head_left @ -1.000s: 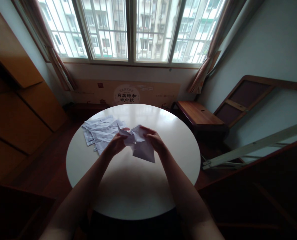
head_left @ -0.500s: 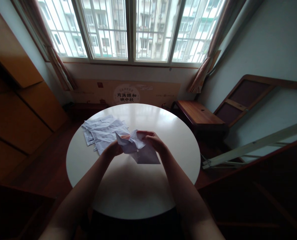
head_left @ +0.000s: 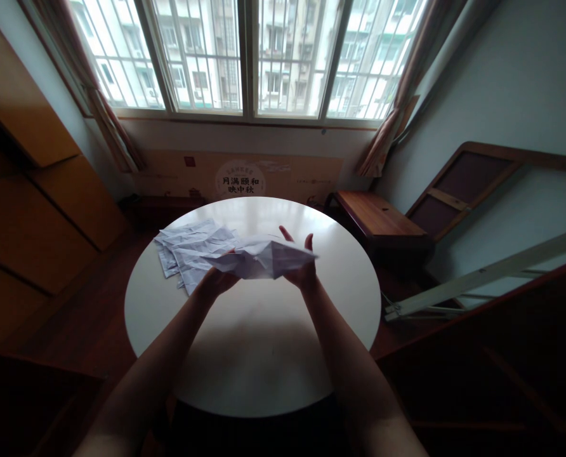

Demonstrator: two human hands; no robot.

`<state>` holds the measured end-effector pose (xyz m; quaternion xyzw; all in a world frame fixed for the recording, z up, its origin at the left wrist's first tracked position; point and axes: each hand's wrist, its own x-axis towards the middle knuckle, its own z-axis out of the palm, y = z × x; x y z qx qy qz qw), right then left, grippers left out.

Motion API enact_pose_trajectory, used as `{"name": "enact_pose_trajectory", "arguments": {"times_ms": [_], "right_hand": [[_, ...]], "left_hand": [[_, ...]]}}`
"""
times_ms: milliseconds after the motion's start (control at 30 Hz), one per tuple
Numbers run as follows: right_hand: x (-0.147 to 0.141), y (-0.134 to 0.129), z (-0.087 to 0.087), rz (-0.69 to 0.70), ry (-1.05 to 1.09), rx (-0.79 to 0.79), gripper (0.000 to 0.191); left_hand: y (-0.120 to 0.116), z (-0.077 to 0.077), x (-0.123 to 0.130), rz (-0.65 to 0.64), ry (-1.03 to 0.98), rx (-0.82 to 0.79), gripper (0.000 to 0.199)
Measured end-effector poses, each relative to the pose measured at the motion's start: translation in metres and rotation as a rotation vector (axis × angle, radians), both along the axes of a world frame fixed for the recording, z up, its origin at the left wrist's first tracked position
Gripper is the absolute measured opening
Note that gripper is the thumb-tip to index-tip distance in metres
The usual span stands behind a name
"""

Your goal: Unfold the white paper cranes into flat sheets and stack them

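A creased, partly folded sheet of white paper [head_left: 264, 259] spans the gap between my hands above the table, its right tip slightly blurred. My left hand [head_left: 222, 281] grips its left end, with most of the fingers hidden behind the paper. At the other end is my right hand [head_left: 304, 273], palm tilted up, a finger and the thumb stretched apart. The paper crosses in front of that palm and hides part of it. Just left of my left hand lies a loose pile of crinkled white papers [head_left: 200, 241].
The round white table [head_left: 259, 343] stands in front of me. Beyond it are a printed board [head_left: 311, 171] along the wall and a barred window. A low wooden bench [head_left: 378, 212] sits at the back right, and wooden cabinets [head_left: 73, 197] line the left.
The paper has swung up and flattened out; its lower flap no longer hangs toward me. My right hand has let go its pinch and turned palm up with fingers spread. The pile has stayed put.
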<state>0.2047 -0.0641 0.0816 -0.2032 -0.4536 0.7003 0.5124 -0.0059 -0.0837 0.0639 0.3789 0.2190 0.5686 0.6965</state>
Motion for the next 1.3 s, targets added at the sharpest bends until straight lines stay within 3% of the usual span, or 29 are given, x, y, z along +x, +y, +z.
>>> {"name": "enact_pose_trajectory", "arguments": {"times_ms": [100,200,300,400,633,800,1067,1200,1300], "right_hand": [[-0.002,0.002,-0.002,-0.041,0.085,0.008,0.083],[-0.008,0.004,-0.007,-0.028,0.067,0.024,0.068],[-0.016,0.005,-0.012,-0.067,-0.006,0.031,0.045],[-0.019,0.004,-0.014,-0.075,-0.008,0.025,0.036],[-0.015,0.003,-0.014,0.009,0.044,0.030,0.049],[-0.013,0.005,-0.017,0.065,0.110,-0.002,0.048],[-0.020,0.013,-0.020,-0.111,0.112,-0.095,0.041],[-0.018,0.019,-0.026,-0.248,-0.017,-0.150,0.041],[-0.013,0.023,-0.028,-0.325,-0.115,-0.181,0.042]], "left_hand": [[0.007,0.000,0.002,0.136,-0.077,0.010,0.028],[0.012,-0.001,0.004,0.219,-0.100,-0.011,0.028],[0.014,-0.002,0.005,0.223,-0.117,-0.017,0.028],[0.014,-0.004,0.004,0.193,-0.139,-0.016,0.028],[0.011,-0.005,0.001,0.107,-0.135,-0.053,0.019],[0.012,-0.004,0.002,0.140,-0.156,-0.062,0.021],[0.008,-0.002,-0.002,0.087,-0.038,-0.057,0.011],[0.005,0.001,-0.006,0.174,0.094,-0.114,0.004],[0.005,0.005,-0.009,0.225,0.077,-0.127,0.004]]}}
